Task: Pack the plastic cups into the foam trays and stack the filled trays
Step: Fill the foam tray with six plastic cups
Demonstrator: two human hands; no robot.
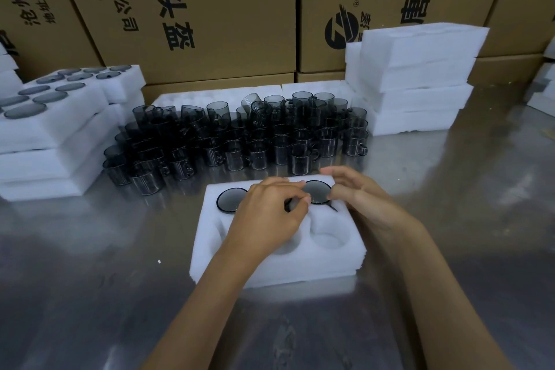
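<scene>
Foam tray (240, 267): white, one piece, flat on the steel table (90, 264), directly below the person's hands. Round wells in two rows. Far row: two smoky grey plastic cups seated rim-up, one at the far left well (229, 200), one at the far right well (316, 191); whatever is in the middle well is hidden by the hands. Near row: the near right well (330, 237) shows empty; the others are partly covered by the left forearm.

Left hand (270, 213): over the tray's centre, fingers curled, thumb and forefinger pinched on something dark at the middle well; what exactly it pinches I cannot tell.

Right hand (354, 192): over the tray's far right corner, fingers loosely bent, tips touching the rim of the right cup.

Loose cups (240, 141): a dense crowd of the same grey handled cups, upright and stacked, just beyond the tray.

Filled trays (51, 117): stacked beyond the tray to its left, cup rims showing in the top one.

Empty foam trays (417, 78): stacked beyond the tray to its right.

Flat foam sheets (222, 96): behind the loose cups.

Cardboard cartons (210, 9): printed in black, a wall of them farthest from the tray.
</scene>
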